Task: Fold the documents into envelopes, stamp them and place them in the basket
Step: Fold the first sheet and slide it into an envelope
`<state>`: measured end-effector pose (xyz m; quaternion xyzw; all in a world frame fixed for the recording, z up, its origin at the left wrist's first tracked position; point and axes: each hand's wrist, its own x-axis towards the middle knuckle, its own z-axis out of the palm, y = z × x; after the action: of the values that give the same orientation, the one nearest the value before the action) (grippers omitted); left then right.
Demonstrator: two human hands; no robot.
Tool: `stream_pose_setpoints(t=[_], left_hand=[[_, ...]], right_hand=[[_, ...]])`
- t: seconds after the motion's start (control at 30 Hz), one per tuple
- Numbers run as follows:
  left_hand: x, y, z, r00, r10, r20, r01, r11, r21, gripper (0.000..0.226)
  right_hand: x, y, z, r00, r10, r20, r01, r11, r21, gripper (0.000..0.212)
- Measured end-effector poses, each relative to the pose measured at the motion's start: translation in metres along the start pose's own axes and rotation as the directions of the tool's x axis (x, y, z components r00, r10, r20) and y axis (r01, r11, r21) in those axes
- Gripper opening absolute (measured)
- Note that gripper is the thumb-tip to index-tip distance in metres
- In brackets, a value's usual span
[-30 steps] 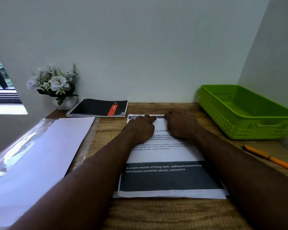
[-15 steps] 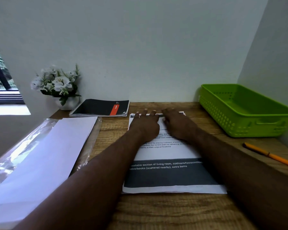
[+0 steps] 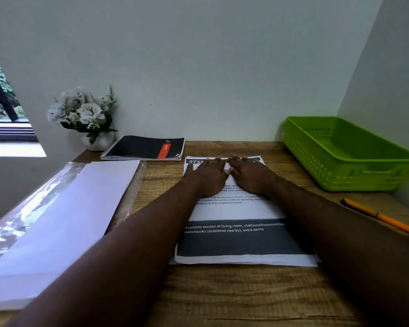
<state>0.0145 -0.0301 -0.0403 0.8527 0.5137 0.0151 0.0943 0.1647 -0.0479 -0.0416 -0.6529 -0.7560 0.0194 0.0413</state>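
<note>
A printed document [image 3: 236,241] with dark bands lies flat in the middle of the wooden desk [image 3: 234,296]. My left hand [image 3: 210,177] and my right hand [image 3: 249,175] lie side by side, palms down, on its far end, with straight fingers pressing near the top edge. A stack of white envelopes [image 3: 64,218] in a clear plastic wrap lies at the left. At the back right stands the green basket [image 3: 340,166], with nothing visible inside.
A black spiral notebook [image 3: 144,148] lies at the back beside a white pot of white flowers [image 3: 85,116]. An orange pencil [image 3: 385,218] lies at the right in front of the basket. Walls close the desk at the back and right.
Both hands have slid farther up the sheet towards its top edge, so the number in the top band shows beside the left hand. The view has shifted slightly.
</note>
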Motion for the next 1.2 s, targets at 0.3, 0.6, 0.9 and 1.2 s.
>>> stream_pose_setpoints(t=[0.3, 0.6, 0.9, 1.2], left_hand=[[-0.023, -0.060, -0.012, 0.983, -0.175, 0.052, 0.174, 0.984, 0.025, 0.064], [-0.044, -0.049, -0.005, 0.955, -0.183, -0.233, 0.169, 0.982, -0.078, 0.053], [-0.112, -0.106, -0.058, 0.840, -0.364, -0.402, 0.351, 0.930, -0.109, 0.040], [-0.150, -0.153, -0.041, 0.804, -0.570, -0.169, 0.518, 0.812, -0.269, 0.112]], right_hand=[[0.001, 0.002, 0.002, 1.000, 0.009, -0.003, -0.009, 1.000, 0.001, 0.054], [-0.006, -0.003, -0.003, 0.997, 0.060, 0.046, -0.057, 0.997, -0.059, 0.056], [-0.025, -0.078, -0.041, 0.909, -0.320, -0.268, 0.345, 0.937, 0.049, 0.042], [-0.043, -0.162, -0.008, 0.848, -0.514, -0.132, 0.531, 0.817, 0.225, 0.040]])
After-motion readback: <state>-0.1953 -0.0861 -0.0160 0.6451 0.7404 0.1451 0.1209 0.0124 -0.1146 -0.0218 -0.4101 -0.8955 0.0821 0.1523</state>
